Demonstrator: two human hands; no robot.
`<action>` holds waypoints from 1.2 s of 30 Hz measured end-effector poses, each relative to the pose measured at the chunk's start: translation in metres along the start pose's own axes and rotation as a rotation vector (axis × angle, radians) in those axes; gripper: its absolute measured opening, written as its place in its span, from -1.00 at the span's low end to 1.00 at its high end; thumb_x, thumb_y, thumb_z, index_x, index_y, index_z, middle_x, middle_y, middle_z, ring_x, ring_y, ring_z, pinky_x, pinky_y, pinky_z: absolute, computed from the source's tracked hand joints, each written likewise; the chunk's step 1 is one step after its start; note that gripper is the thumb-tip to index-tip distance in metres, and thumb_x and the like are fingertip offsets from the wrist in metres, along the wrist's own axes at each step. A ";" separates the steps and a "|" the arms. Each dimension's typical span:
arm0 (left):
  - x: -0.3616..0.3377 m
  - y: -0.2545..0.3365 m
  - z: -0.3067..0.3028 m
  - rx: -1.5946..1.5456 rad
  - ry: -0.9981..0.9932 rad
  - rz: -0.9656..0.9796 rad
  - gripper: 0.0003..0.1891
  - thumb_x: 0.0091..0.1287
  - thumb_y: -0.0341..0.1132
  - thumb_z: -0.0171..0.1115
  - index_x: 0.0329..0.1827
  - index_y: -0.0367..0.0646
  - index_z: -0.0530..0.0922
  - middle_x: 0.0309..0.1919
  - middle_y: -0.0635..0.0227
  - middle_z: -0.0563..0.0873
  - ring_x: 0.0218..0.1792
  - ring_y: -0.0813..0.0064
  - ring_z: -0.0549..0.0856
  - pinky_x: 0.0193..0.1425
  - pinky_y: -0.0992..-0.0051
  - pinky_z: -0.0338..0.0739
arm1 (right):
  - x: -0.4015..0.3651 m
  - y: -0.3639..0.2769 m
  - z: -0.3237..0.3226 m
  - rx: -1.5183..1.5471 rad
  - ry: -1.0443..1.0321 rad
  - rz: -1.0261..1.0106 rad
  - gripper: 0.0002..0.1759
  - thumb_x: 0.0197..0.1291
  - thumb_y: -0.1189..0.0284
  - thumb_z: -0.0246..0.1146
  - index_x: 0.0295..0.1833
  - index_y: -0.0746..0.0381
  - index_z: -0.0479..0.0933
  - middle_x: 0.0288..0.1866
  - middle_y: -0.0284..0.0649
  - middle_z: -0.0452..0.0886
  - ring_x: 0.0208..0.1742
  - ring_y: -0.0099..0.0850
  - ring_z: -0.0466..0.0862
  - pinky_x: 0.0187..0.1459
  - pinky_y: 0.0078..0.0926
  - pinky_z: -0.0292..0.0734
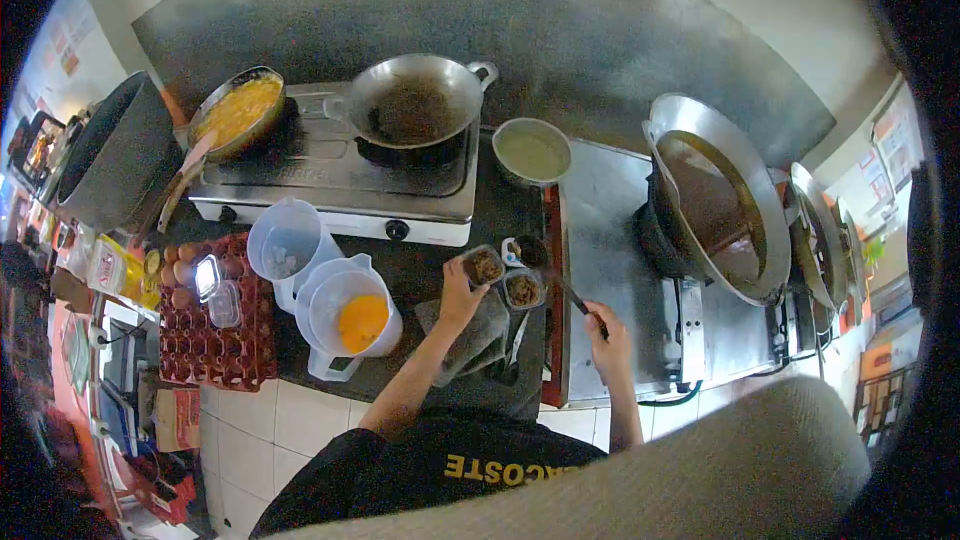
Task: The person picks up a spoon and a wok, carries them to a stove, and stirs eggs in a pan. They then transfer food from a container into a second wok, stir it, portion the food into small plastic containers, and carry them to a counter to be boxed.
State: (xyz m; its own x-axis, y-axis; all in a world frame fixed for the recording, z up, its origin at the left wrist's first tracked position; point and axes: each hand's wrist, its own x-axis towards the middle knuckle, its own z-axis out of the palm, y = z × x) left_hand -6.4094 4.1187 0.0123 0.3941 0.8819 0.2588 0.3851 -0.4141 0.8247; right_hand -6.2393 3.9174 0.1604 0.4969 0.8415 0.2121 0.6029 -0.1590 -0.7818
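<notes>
My left hand (pixel 460 298) is closed around a small clear plastic tub (pixel 483 265) of brown, crumbly-looking food. A second tub (pixel 524 289) with similar brown contents stands just to its right. My right hand (pixel 608 340) grips the handle of a dark ladle (pixel 572 298), whose round head lies beyond the second tub, beside a small white container (pixel 511 252). What the ladle's head holds is too dark to make out. Left of my left hand stands a translucent measuring jug (pixel 330 340) with orange-yellow beaten egg (pixel 362 323) in it.
A two-burner stove (pixel 330 180) carries a wok (pixel 410 105) and a pan of yellow egg (pixel 238 118). Another clear jug (pixel 290 240) and a red egg tray (pixel 215 340) stand at left. A pot of pale liquid (pixel 532 152) and a large wok of brown liquid (pixel 715 205) stand at right.
</notes>
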 end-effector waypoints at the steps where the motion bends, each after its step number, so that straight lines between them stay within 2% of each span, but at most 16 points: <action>1: 0.000 -0.001 0.003 0.022 -0.009 -0.029 -0.21 -0.04 -0.35 0.43 0.26 -0.32 0.19 0.12 -0.01 0.33 0.15 -0.04 0.33 0.27 0.15 0.25 | -0.002 -0.001 -0.001 0.026 0.006 0.005 -0.76 0.24 0.50 0.14 0.01 0.27 0.53 -0.17 -0.11 0.60 -0.23 -0.37 0.57 -0.17 -0.47 0.44; 4: -0.013 0.036 -0.009 0.283 0.043 0.012 -0.12 -0.08 -0.34 0.44 0.31 -0.38 0.13 0.21 -0.07 0.26 0.22 -0.07 0.28 0.33 0.11 0.19 | -0.004 -0.005 -0.007 0.048 0.011 0.076 -0.77 0.24 0.51 0.14 0.00 0.27 0.53 -0.21 -0.13 0.60 -0.25 -0.41 0.55 -0.17 -0.49 0.43; 8: -0.010 0.076 -0.018 0.322 -0.157 0.288 -0.05 -0.09 -0.25 0.46 0.35 -0.37 0.11 0.24 -0.07 0.25 0.28 -0.05 0.24 0.40 0.09 0.11 | 0.009 -0.011 -0.007 0.020 0.036 0.106 -0.76 0.24 0.52 0.12 0.01 0.27 0.54 -0.26 -0.16 0.59 -0.29 -0.43 0.53 -0.20 -0.50 0.43; 13: -0.008 0.058 0.016 0.476 -0.323 0.381 -0.06 -0.10 -0.15 0.44 0.31 -0.43 0.16 0.21 -0.13 0.33 0.29 -0.11 0.23 0.43 0.05 0.04 | 0.070 -0.058 0.001 0.001 -0.011 -0.131 -0.75 0.23 0.53 0.12 0.02 0.26 0.53 -0.26 -0.16 0.59 -0.32 -0.40 0.54 -0.24 -0.44 0.45; 17: 0.000 0.056 0.023 0.452 -0.318 0.444 -0.13 -0.07 -0.11 0.41 0.27 -0.42 0.24 0.19 -0.08 0.37 0.29 -0.04 0.26 0.43 0.11 0.08 | 0.145 -0.103 0.026 -0.018 -0.011 -0.363 -0.76 0.19 0.53 0.14 -0.02 0.26 0.54 -0.25 -0.11 0.59 -0.30 -0.27 0.58 -0.23 -0.37 0.47; 20: -0.001 0.046 0.030 0.465 -0.363 0.472 -0.12 -0.07 -0.10 0.41 0.27 -0.41 0.24 0.18 -0.06 0.37 0.28 0.00 0.27 0.41 0.14 0.12 | 0.206 -0.130 0.061 -0.282 0.079 -0.605 -0.78 0.19 0.48 0.13 -0.06 0.24 0.55 -0.22 -0.07 0.58 -0.25 -0.16 0.61 -0.21 -0.27 0.52; 21: -0.003 0.049 0.024 0.452 -0.318 0.473 -0.13 -0.10 -0.18 0.44 0.26 -0.39 0.23 0.17 -0.05 0.38 0.24 0.01 0.33 0.37 0.16 0.20 | 0.223 -0.138 0.073 -0.342 -0.006 -0.604 -0.77 0.19 0.48 0.12 -0.06 0.25 0.56 -0.20 -0.04 0.58 -0.22 -0.12 0.60 -0.17 -0.23 0.51; 24: -0.007 0.048 0.015 0.108 -0.335 0.286 -0.09 -0.10 -0.26 0.44 0.31 -0.37 0.14 0.14 -0.07 0.33 0.20 -0.02 0.35 0.33 0.20 0.27 | 0.258 -0.151 0.112 -0.513 -0.223 -0.612 -0.74 0.19 0.47 0.09 -0.05 0.26 0.57 -0.16 0.01 0.57 -0.16 -0.02 0.59 -0.11 -0.14 0.51; 26: -0.005 0.071 -0.012 -0.096 -0.216 0.199 -0.13 -0.11 -0.31 0.46 0.27 -0.34 0.17 0.10 -0.08 0.33 0.16 -0.06 0.37 0.25 0.18 0.34 | 0.272 -0.150 0.137 -0.615 -0.321 -0.636 -0.73 0.17 0.47 0.08 -0.05 0.24 0.58 -0.19 0.00 0.57 -0.19 -0.03 0.61 -0.12 -0.11 0.53; 27: -0.003 0.074 -0.019 -0.151 -0.145 0.186 -0.15 -0.11 -0.32 0.46 0.26 -0.33 0.18 0.08 -0.08 0.34 0.15 -0.06 0.37 0.25 0.18 0.34 | 0.284 -0.140 0.148 -0.695 -0.269 -0.728 -0.73 0.15 0.47 0.08 -0.06 0.22 0.59 -0.21 -0.01 0.57 -0.21 -0.04 0.63 -0.15 -0.13 0.55; 30: 0.013 0.083 -0.042 -0.273 0.088 0.135 -0.19 -0.10 -0.38 0.45 0.23 -0.30 0.20 0.06 0.00 0.39 0.13 0.06 0.42 0.25 0.24 0.34 | 0.310 -0.160 0.152 -0.853 -0.322 -0.631 -0.73 0.15 0.47 0.07 -0.07 0.22 0.59 -0.19 0.00 0.58 -0.18 -0.04 0.63 -0.14 -0.15 0.56; 31: 0.021 0.074 -0.041 -0.339 0.153 0.107 -0.18 -0.10 -0.40 0.46 0.24 -0.28 0.19 0.07 0.04 0.40 0.12 0.13 0.45 0.25 0.27 0.34 | 0.313 -0.163 0.153 -0.740 -0.258 -0.646 -0.73 0.13 0.48 0.08 -0.09 0.20 0.60 -0.20 -0.01 0.58 -0.17 -0.04 0.63 -0.14 -0.15 0.57; 33: 0.034 0.075 -0.058 -0.419 0.235 0.004 -0.20 -0.07 -0.44 0.44 0.25 -0.28 0.18 0.08 0.11 0.42 0.13 0.27 0.46 0.23 0.33 0.35 | 0.316 -0.164 0.166 -0.655 -0.264 -0.700 -0.73 0.10 0.49 0.09 -0.10 0.19 0.61 -0.21 -0.03 0.58 -0.18 -0.05 0.63 -0.16 -0.15 0.57; 34: 0.044 0.073 -0.066 -0.386 0.309 -0.005 -0.20 -0.07 -0.45 0.44 0.26 -0.28 0.17 0.09 0.10 0.42 0.14 0.27 0.46 0.24 0.33 0.35 | 0.314 -0.166 0.172 -0.614 -0.266 -0.724 -0.73 0.08 0.49 0.09 -0.11 0.19 0.62 -0.22 -0.04 0.58 -0.19 -0.05 0.63 -0.17 -0.15 0.57; 35: 0.053 0.071 -0.073 -0.353 0.382 -0.015 -0.20 -0.06 -0.45 0.44 0.26 -0.29 0.17 0.09 0.10 0.42 0.14 0.27 0.46 0.24 0.33 0.35 | 0.311 -0.168 0.176 -0.684 -0.334 -0.740 -0.74 0.06 0.49 0.11 -0.14 0.18 0.63 -0.23 -0.05 0.57 -0.19 -0.06 0.63 -0.18 -0.15 0.57; 36: 0.060 0.070 -0.078 -0.320 0.453 -0.026 -0.20 -0.06 -0.46 0.43 0.26 -0.29 0.17 0.10 0.10 0.42 0.15 0.27 0.46 0.24 0.33 0.36 | 0.314 -0.165 0.179 -0.745 -0.313 -0.710 -0.75 0.06 0.48 0.11 -0.14 0.18 0.63 -0.23 -0.05 0.57 -0.18 -0.06 0.63 -0.18 -0.15 0.57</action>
State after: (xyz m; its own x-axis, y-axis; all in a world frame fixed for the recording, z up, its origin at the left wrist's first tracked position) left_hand -6.4237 4.1601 0.1245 -0.0380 0.9288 0.3685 0.0897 -0.3641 0.9270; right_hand -6.2942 4.3006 0.2514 -0.2350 0.9433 0.2345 0.9718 0.2328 0.0377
